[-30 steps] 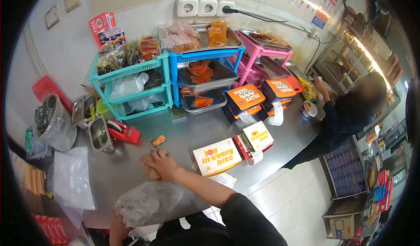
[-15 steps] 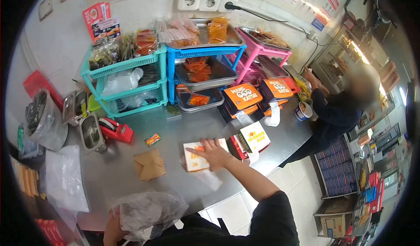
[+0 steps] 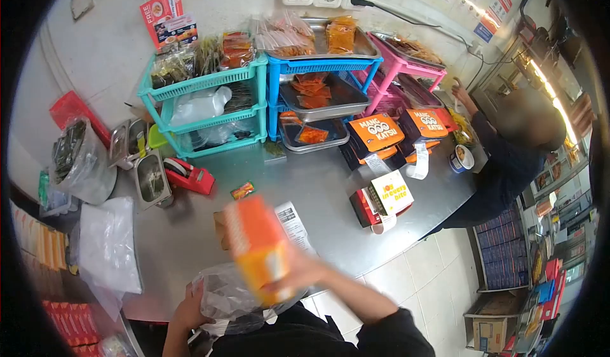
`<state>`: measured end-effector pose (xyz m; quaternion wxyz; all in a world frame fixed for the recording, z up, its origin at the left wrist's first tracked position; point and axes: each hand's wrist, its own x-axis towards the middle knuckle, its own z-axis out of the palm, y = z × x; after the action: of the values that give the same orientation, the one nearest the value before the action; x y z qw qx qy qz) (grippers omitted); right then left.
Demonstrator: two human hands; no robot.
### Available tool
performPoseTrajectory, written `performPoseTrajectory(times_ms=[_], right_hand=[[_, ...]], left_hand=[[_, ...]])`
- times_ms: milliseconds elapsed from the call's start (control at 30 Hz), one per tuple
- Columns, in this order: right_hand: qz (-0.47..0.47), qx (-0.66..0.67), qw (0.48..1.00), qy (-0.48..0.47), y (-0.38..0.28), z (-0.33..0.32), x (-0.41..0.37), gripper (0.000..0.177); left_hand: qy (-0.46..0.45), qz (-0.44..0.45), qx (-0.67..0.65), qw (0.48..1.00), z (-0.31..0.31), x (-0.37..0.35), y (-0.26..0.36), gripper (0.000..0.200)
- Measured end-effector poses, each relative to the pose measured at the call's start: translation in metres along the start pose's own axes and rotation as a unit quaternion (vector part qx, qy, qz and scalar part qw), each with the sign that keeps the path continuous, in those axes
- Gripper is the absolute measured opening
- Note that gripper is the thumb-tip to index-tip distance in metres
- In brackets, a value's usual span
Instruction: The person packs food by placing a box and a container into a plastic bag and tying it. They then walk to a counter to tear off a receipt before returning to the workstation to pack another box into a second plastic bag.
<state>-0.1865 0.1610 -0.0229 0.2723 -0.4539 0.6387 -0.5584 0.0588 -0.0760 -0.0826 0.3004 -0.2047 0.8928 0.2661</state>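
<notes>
My right hand point(image 3: 293, 271) grips an orange and yellow food box point(image 3: 253, 242), tilted and smeared by motion above the front of the metal counter. Just below and left of the box is a clear plastic bag point(image 3: 222, 296), its side held in the closed fingers of my left hand point(image 3: 192, 307). The box overlaps the bag in this view. Behind the box, a printed receipt point(image 3: 292, 222) lies on the counter, and a brown paper packet point(image 3: 221, 230) is mostly hidden. A small colourful sachet point(image 3: 243, 190) rests farther back.
A red and white box point(image 3: 381, 199) and orange-topped boxes point(image 3: 376, 134) stand to the right. Behind are teal point(image 3: 210, 125) and blue racks point(image 3: 274, 96) with sachets. A red tape dispenser point(image 3: 194, 178) and plastic bags point(image 3: 109, 246) are left. A person point(image 3: 508, 141) stands at right.
My right hand has lifted the box off the counter and brought it left and nearer, over the bag. The receipt now shows where the box was. My left hand keeps the bag.
</notes>
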Motion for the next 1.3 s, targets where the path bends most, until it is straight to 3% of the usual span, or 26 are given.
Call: performPoseTrajectory(times_ms=[33,100,133,167,200,300,333,367,433,500,567,600,633,700,733,800,833,867,900,967,1000,1067,1133,1200,1267,1300], right_hand=[[-0.025,0.052,0.997,0.051,0.010,0.046,-0.008,0.123],[-0.015,-0.119,0.993,0.003,0.024,0.106,-0.010,0.107],[-0.015,-0.119,0.993,0.007,0.025,0.110,-0.013,0.107],[-0.051,-0.287,0.955,-0.054,0.024,0.113,-0.016,0.098],[-0.084,-0.445,0.884,-0.115,0.024,0.115,-0.017,0.090],[-0.072,-0.468,0.865,-0.166,0.046,0.123,-0.016,0.081],[-0.069,-0.467,0.866,-0.167,0.052,0.127,-0.017,0.081],[-0.104,-0.492,0.849,-0.163,0.057,0.132,-0.017,0.077],[-0.176,-0.539,0.809,-0.154,0.065,0.143,-0.018,0.069],[-0.167,-0.530,0.811,-0.183,0.060,0.140,-0.011,0.067],[-0.042,-0.460,0.846,-0.265,0.052,0.138,-0.004,0.071],[-0.084,-0.487,0.851,-0.177,0.060,0.144,-0.006,0.068],[-0.090,-0.486,0.851,-0.177,0.052,0.140,0.003,0.068],[-0.052,-0.194,0.904,-0.376,0.020,0.114,0.037,0.053],[-0.025,-0.025,0.920,-0.390,0.008,0.096,0.057,0.038],[-0.010,-0.189,0.967,-0.169,0.024,0.067,0.088,0.055],[-0.036,-0.353,0.932,-0.070,0.031,0.059,0.097,0.065],[-0.062,-0.503,0.861,0.035,0.038,0.054,0.103,0.075],[-0.066,-0.501,0.862,0.034,0.050,0.051,0.105,0.075],[0.094,-0.488,0.850,-0.175,0.068,0.047,0.108,0.090],[0.087,-0.488,0.850,-0.178,0.056,0.040,0.110,0.090],[0.088,-0.360,0.927,-0.062,0.011,0.023,0.100,0.090],[-0.025,-0.176,0.979,-0.103,-0.025,0.012,0.078,0.088],[-0.088,-0.081,0.966,-0.227,-0.049,0.033,0.050,0.086],[0.034,-0.215,0.937,-0.273,-0.056,0.080,0.026,0.083],[0.037,-0.219,0.937,-0.270,-0.045,0.100,0.020,0.083]], left_hand=[[-0.001,0.045,0.006,0.999,0.006,0.007,-0.007,0.124],[-0.003,0.091,0.014,0.996,0.011,0.008,-0.015,0.126],[0.034,0.098,-0.003,0.995,0.011,0.004,-0.018,0.127],[0.070,0.106,-0.019,0.992,0.010,0.001,-0.021,0.128],[0.104,0.088,0.057,0.989,0.010,-0.001,-0.022,0.123],[0.090,0.028,-0.043,0.995,-0.001,-0.015,0.009,0.111],[0.104,-0.002,-0.071,0.992,-0.007,-0.017,0.025,0.096],[0.102,-0.002,-0.070,0.992,-0.011,-0.019,0.019,0.096],[0.216,0.094,-0.048,0.971,-0.020,-0.023,0.002,0.086],[0.209,0.137,-0.025,0.968,-0.032,-0.050,0.011,0.083],[0.205,0.176,-0.008,0.963,-0.042,-0.077,0.034,0.081],[0.232,0.110,-0.073,0.964,-0.051,-0.085,0.052,0.071],[0.260,0.044,-0.137,0.955,-0.057,-0.089,0.059,0.065],[0.267,0.048,-0.118,0.955,-0.063,-0.094,0.050,0.062],[0.266,0.055,-0.099,0.957,-0.065,-0.097,0.044,0.059],[0.276,0.062,-0.113,0.952,-0.048,-0.097,0.024,0.056],[0.281,0.075,-0.126,0.949,-0.039,-0.097,0.017,0.054],[0.282,0.071,-0.127,0.948,-0.036,-0.095,0.018,0.054],[0.280,0.081,-0.146,0.945,-0.036,-0.092,0.022,0.059],[0.282,0.086,-0.164,0.941,-0.041,-0.094,0.032,0.064],[0.279,0.096,-0.126,0.947,-0.044,-0.094,0.040,0.072],[0.274,0.099,-0.093,0.952,-0.045,-0.095,0.044,0.082],[0.168,0.019,-0.192,0.967,-0.045,-0.093,0.045,0.082],[0.155,0.028,-0.241,0.958,-0.056,-0.094,0.061,0.084],[0.144,0.045,-0.287,0.946,-0.062,-0.097,0.070,0.085],[0.149,0.082,-0.223,0.960,-0.063,-0.098,0.072,0.087]])
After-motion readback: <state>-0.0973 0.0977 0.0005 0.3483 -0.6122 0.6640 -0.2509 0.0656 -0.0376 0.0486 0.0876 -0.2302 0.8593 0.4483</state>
